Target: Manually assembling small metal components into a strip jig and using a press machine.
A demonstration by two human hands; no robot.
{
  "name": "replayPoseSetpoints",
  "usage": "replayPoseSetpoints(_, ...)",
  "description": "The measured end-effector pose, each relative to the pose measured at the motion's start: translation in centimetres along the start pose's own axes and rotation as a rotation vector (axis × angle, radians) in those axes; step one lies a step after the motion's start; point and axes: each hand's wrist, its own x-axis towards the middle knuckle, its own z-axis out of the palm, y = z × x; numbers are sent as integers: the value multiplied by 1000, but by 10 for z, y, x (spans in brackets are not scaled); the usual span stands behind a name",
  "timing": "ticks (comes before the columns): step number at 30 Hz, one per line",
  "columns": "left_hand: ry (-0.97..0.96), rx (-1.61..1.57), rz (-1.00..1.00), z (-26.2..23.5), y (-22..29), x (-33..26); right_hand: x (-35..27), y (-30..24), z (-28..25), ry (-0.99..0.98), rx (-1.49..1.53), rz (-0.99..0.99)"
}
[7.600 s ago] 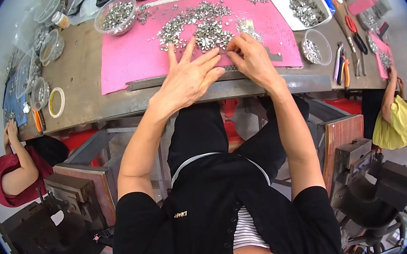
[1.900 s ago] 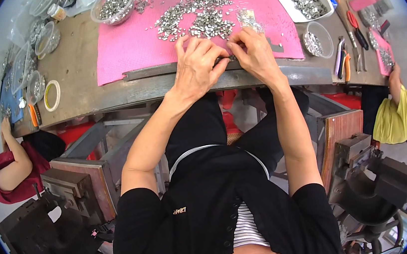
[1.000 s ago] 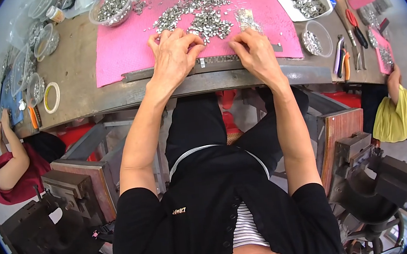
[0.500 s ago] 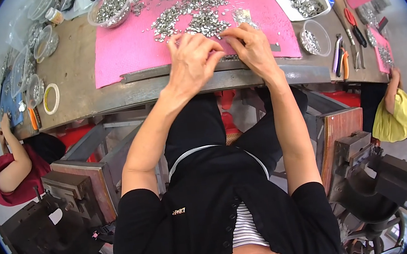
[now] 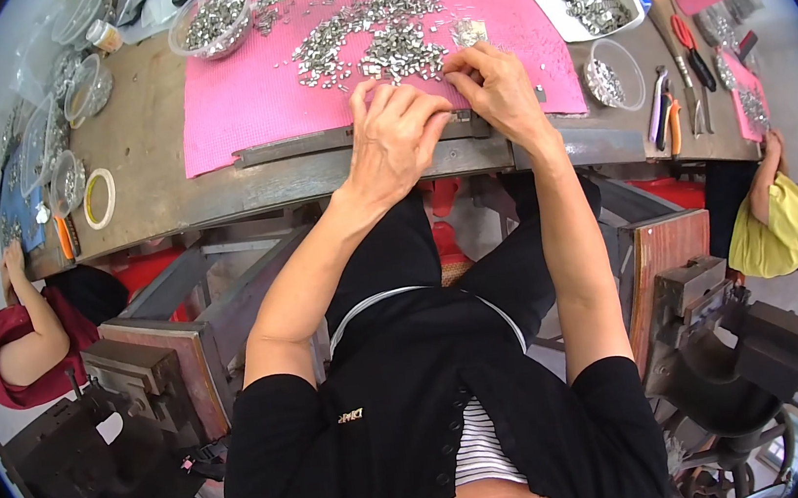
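Observation:
My left hand (image 5: pixel 393 139) is over the near edge of a pink mat (image 5: pixel 236 110), above a dark metal bar (image 5: pixel 299 149). Its fingers are curled, thumb and forefinger close together; whatever they pinch is too small to make out. To its right, my right hand (image 5: pixel 497 90) has its thumb and bent fingers pressed together at the near side of a pile of small silvery metal pieces (image 5: pixel 400 44). Anything in that pinch is hidden. A small clear bag (image 5: pixel 469 32) of tiny parts lies just beyond the right hand.
A round clear tub (image 5: pixel 213 19) and a white tray (image 5: pixel 597 2), both with metal pieces, stand beyond. A smaller tub (image 5: pixel 613 75), pliers (image 5: pixel 663 116) and red-handled scissors (image 5: pixel 687 34) lie right. A tape roll (image 5: pixel 100 198) lies left. Other people sit at both sides.
My left hand has moved slightly right and toward me, over the metal bar. The right hand has come slightly nearer too, its fingers more curled.

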Motion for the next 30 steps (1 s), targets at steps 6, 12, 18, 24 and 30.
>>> replayPoseSetpoints(6, 22, -12, -30, -5, -4, -4, 3, 2, 8, -7, -80, -47)
replayPoseSetpoints(12, 11, 3, -23, -1, -2, -3, 8, 2, 15, 40, -126, -101)
replayPoseSetpoints(18, -31, 57, -16, 7, -1, -2, 9, 5, 14, 67, -155, -182)
replayPoseSetpoints(24, -35, 80, -36, 5, 3, -2, -19, -15, -11, -33, -27, -102)
replayPoseSetpoints(30, 14, 1, -25, 7, -1, -1, -35, -18, -13, -27, -70, -173)
